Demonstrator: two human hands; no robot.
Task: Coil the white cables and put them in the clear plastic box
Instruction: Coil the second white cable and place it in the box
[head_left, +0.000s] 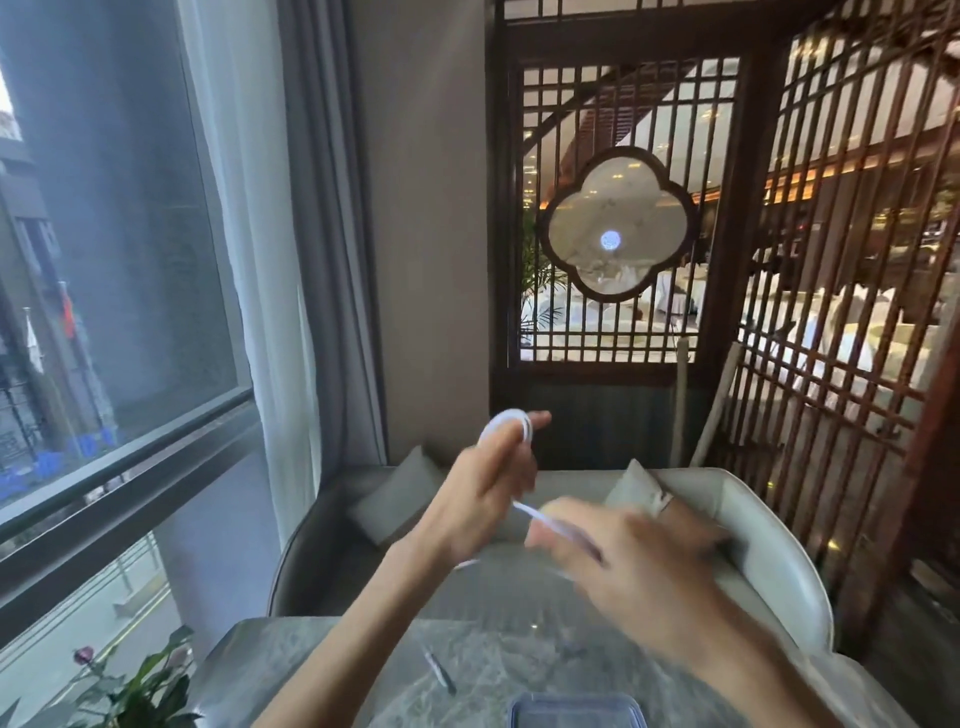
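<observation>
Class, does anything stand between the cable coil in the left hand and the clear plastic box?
Only the person's own right hand, holding the loose strand, hangs between the white cable coil in the left hand and the clear plastic box at the frame's bottom edge. Whether the box is lidded cannot be told.

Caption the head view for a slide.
Left hand holds a white cable coil; blurred right hand grips the loose strand; clear plastic box sits on the table.

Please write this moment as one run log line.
step: coiling | left hand: holds white cable coil raised | right hand: blurred at loose strand, grip unclear | clear plastic box: coil not inside
</observation>
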